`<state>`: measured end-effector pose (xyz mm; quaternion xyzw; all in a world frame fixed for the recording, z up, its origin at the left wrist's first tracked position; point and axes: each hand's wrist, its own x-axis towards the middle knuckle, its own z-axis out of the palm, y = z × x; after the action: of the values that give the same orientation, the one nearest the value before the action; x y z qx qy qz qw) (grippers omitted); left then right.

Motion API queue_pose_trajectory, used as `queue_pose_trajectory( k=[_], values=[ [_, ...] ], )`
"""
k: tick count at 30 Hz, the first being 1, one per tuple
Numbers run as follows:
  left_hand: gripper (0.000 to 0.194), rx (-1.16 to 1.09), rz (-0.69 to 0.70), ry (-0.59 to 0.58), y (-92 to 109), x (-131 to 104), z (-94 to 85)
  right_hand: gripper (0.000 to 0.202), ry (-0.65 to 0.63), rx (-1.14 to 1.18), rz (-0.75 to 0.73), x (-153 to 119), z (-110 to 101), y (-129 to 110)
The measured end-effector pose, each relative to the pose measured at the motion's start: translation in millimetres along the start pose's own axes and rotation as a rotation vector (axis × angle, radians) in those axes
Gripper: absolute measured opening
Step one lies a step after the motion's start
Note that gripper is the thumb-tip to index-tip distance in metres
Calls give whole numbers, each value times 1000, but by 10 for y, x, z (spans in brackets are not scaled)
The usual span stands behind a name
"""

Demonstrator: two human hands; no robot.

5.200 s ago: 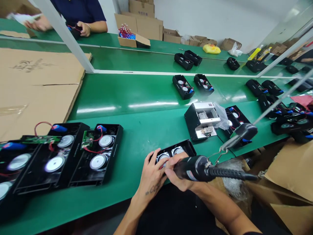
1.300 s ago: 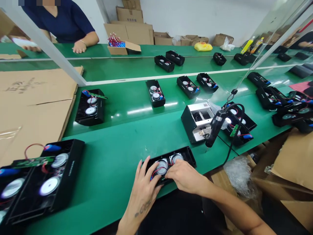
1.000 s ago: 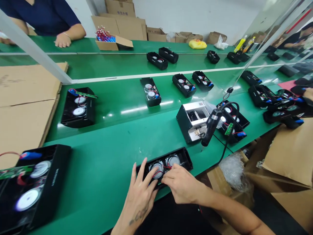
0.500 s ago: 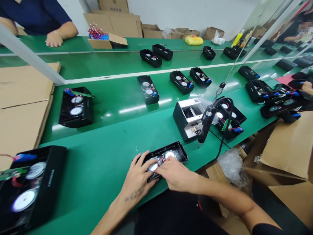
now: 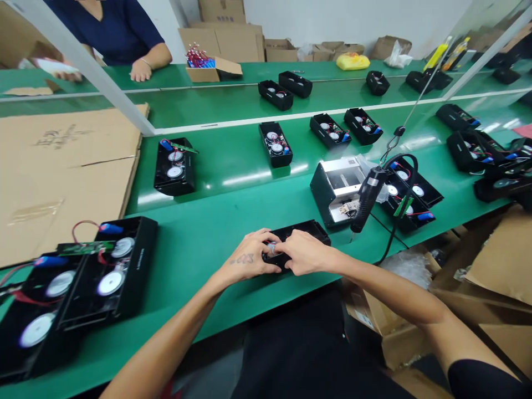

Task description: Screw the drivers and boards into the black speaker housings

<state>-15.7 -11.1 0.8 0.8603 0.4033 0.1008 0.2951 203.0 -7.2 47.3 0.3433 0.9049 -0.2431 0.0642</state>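
Observation:
A black speaker housing (image 5: 319,228) lies open side up on the green bench in front of me. My left hand (image 5: 251,256) is curled round its left end, with thumb and fingers on the walls. My right hand (image 5: 306,252) reaches into the middle of the housing with its fingers closed. What those fingertips hold, if anything, is hidden. A bit of a silvery round speaker (image 5: 272,247) shows between the two hands; the rest of the inside is covered by them.
At left stand two housings with speakers, boards and blue batteries, the nearer housing (image 5: 137,266) beside a cardboard sheet (image 5: 83,166). A screw feeder (image 5: 337,188) and a hanging electric screwdriver (image 5: 368,199) are at right. More housings sit beyond. A co-worker's hand (image 5: 141,70) rests across the bench.
The view has swung left, so things appear further right. My hands stay at the housing; both have closed in over its middle, and the right now covers the second speaker.

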Motion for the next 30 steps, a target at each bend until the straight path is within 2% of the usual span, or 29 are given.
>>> queue_pose_trajectory(
  k=[8, 10, 12, 13, 14, 16, 18, 19, 20, 21, 22, 24, 25, 28, 30],
  values=[
    [17, -9, 26, 5, -32, -16, 39, 36, 70, -49, 6, 35, 238, -15],
    [14, -2, 35, 16, -21, -53, 70, 30, 51, -77, 1, -14, 260, -66],
    [16, 32, 65, 53, 9, -118, 133, 24, 93, -68, -34, -136, 263, -106],
    [17, 65, 87, 87, 29, -159, 182, 23, 171, -33, -65, -228, 260, -103],
    [17, 109, 110, 129, 51, -206, 241, 23, 305, 25, -81, -337, 255, -75],
    [15, 206, 156, 225, 96, -307, 381, 24, 730, 159, 8, -584, 241, 76],
    [15, 276, 181, 285, 133, -398, 516, 27, 1217, 215, 277, -815, 229, 353],
    [17, 297, 189, 302, 145, -435, 571, 32, 1405, 200, 437, -905, 227, 525],
    [19, 309, 192, 314, 152, -463, 613, 42, 1506, 183, 562, -971, 229, 706],
    [20, 314, 193, 323, 155, -482, 642, 49, 1527, 194, 645, -1012, 239, 883],
    [20, 316, 192, 329, 153, -494, 660, 53, 1488, 244, 684, -1029, 256, 1044],
    [20, 310, 186, 342, 143, -502, 671, 50, 1362, 413, 677, -1012, 313, 1281],
    [19, 307, 182, 346, 136, -503, 671, 49, 1339, 491, 662, -989, 350, 1345],
    [18, 309, 183, 361, 122, -510, 674, 46, 1460, 601, 593, -929, 469, 1346],
    [18, 321, 193, 374, 119, -523, 686, 37, 1490, 674, 485, -921, 527, 1264]
  ],
)
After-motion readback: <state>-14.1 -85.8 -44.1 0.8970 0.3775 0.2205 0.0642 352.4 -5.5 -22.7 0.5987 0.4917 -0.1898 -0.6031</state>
